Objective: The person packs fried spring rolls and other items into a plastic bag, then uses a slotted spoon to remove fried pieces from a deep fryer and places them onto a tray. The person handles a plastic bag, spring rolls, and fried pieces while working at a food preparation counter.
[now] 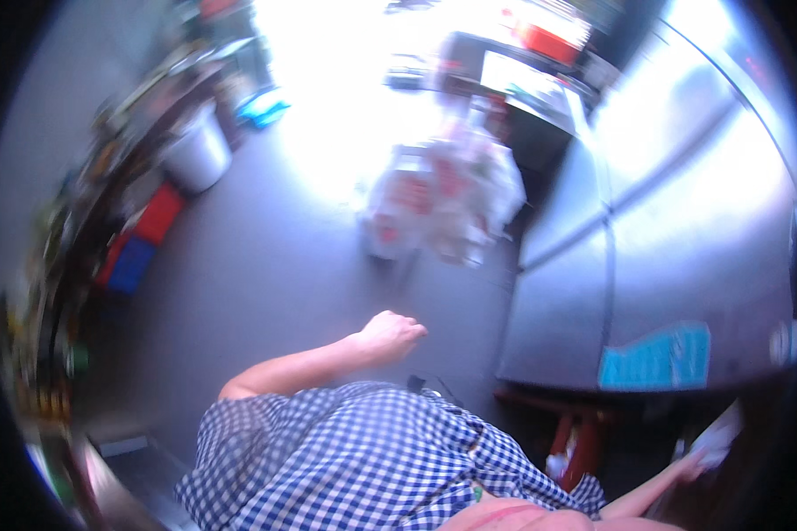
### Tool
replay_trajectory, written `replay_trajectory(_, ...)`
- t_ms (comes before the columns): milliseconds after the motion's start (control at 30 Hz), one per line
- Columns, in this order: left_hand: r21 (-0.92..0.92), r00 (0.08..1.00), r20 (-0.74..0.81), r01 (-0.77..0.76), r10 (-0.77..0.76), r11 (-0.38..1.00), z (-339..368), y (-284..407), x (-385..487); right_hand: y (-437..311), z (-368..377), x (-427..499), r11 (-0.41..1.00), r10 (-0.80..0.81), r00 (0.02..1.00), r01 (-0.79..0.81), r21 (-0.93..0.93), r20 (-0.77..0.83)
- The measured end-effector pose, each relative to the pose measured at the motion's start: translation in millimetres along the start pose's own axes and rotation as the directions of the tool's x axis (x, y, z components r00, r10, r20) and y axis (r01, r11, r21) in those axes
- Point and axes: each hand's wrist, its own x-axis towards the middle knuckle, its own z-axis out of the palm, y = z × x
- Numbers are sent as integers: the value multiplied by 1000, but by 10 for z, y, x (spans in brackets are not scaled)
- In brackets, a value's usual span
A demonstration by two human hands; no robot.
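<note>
My left hand [392,335] is bent in front of my checked shirt, its fingers curled in and nothing visible in them. At the lower right, my right hand [691,468] stretches out sideways and grips a pale, thin item [722,431], perhaps paper or plastic; blur hides its kind. Beyond my left hand, white plastic bags with red print [438,192] are bunched above the grey floor. What they hold cannot be told.
A large metal-faced cabinet or refrigerator [564,318] with a light-blue panel [657,358] stands at right, a red-brown wooden stool or stand [574,445] below it. Cluttered shelving [60,265], a white bucket [199,152] and a red and blue box [133,262] line the left.
</note>
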Motion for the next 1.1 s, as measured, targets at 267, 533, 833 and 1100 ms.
replay_trajectory(267, -767, 824, -149, 253, -546, 590, -293, -2089, -2099, -3389, 1848, -6063, 758, -77, 99, -641, 123, 992)
replay_trajectory(533, -713, 346, 39, -647, -937, -269, -672, -3896, -3565, -7923, 2131, -8349, 575, -784, -566, -817, -46, 254)
replay_trajectory(833, -724, -44, -261, -652, -964, 226, -1477, -6595, -5165, -10453, 2702, -10566, 702, -669, -722, -692, -166, 179)
replay_trajectory(1100, -943, -86, -72, -318, -994, 96, -2277, -8175, -6962, -12873, 3068, -12130, 702, -656, -718, -694, 162, -232)
